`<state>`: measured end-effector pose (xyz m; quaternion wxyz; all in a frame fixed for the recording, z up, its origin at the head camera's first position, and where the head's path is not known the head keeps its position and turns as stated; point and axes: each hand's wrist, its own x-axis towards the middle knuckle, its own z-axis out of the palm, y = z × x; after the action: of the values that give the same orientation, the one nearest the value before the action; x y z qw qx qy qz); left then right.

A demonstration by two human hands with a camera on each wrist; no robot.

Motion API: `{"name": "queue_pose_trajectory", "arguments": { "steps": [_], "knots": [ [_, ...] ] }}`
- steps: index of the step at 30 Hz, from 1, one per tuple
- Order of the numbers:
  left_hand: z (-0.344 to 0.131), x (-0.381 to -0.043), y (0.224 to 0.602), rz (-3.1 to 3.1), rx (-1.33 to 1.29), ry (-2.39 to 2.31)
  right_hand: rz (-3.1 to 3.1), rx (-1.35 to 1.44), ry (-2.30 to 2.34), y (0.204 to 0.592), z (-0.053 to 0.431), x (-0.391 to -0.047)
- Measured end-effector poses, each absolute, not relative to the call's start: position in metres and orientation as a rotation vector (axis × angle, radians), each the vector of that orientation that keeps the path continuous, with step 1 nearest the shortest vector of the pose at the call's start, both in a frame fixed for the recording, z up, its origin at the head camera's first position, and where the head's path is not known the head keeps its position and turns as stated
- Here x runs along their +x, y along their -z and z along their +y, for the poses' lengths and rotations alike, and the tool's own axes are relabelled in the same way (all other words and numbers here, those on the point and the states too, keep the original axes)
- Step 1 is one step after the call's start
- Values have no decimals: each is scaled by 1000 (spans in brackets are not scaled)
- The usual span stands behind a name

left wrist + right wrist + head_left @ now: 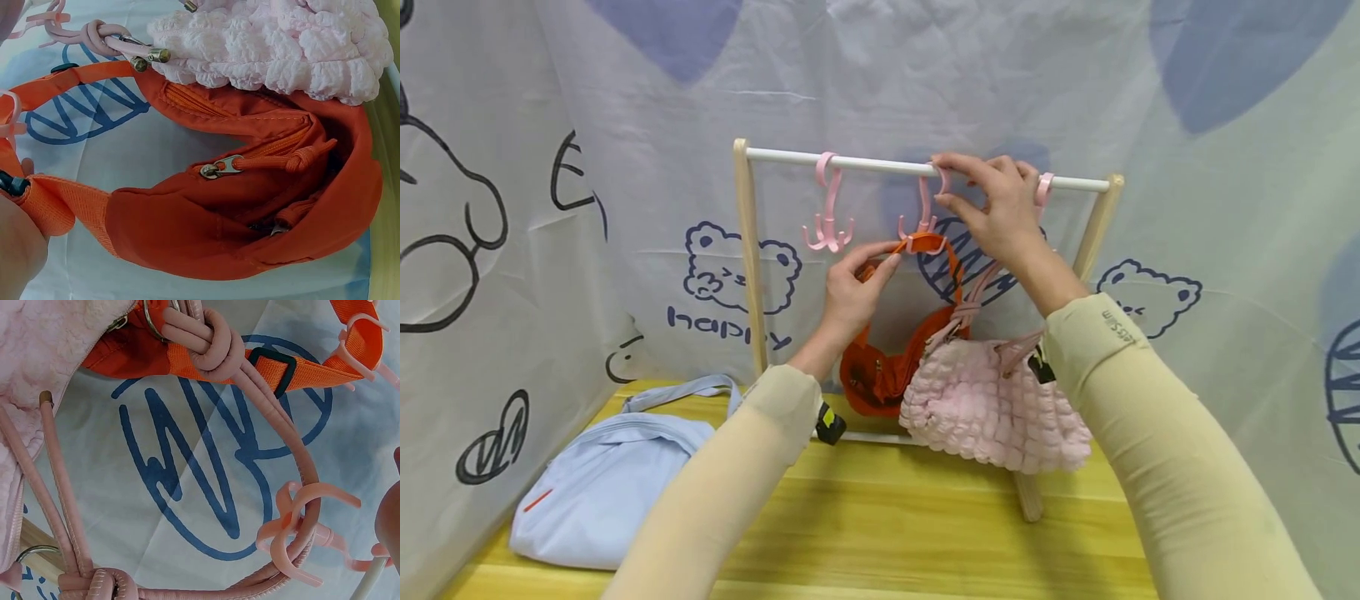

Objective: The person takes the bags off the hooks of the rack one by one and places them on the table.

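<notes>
My left hand [850, 292] pinches the orange strap [925, 242] of an orange waist bag [169, 231], close under the middle pink hook [923, 204]. The strap lies over that hook's prongs, and the bag hangs below with its zip facing me. My right hand [1000, 208] is up at the white rail [880, 165], thumb and forefinger around the curled top of the same hook. A puffy pink handbag [992, 408] hangs to the right by its knotted handle [300, 456] from another pink hook [287, 525], which my right hand mostly hides in the head view.
An unused pink hook [830, 221] hangs at the rail's left. Wooden posts [748, 258] carry the rail. A light blue bag [610, 492] lies on the yellow wooden table [865, 533] at left. A printed cloth [1000, 75] hangs close behind the rack.
</notes>
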<state>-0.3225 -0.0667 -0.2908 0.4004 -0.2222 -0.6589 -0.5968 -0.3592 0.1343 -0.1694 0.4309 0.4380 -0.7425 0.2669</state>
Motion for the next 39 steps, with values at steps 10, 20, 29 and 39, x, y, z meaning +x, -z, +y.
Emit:
{"name": "queue_pose_trajectory", "arguments": {
  "steps": [10, 20, 29, 39],
  "knots": [
    [-64, -322, 292, -1544, -590, 1544, -1898, 1060, -669, 168, 134, -357],
    [-60, -321, 291, -1431, -546, 1551, -1903, 1054, -674, 168, 135, -358],
    [-56, -321, 286, -1394, -522, 1580, -1938, 1037, -680, 167, 134, -357],
    [-51, -322, 275, -1371, -453, 1623, -1936, 1042, -696, 167, 135, -356]
  ]
}}
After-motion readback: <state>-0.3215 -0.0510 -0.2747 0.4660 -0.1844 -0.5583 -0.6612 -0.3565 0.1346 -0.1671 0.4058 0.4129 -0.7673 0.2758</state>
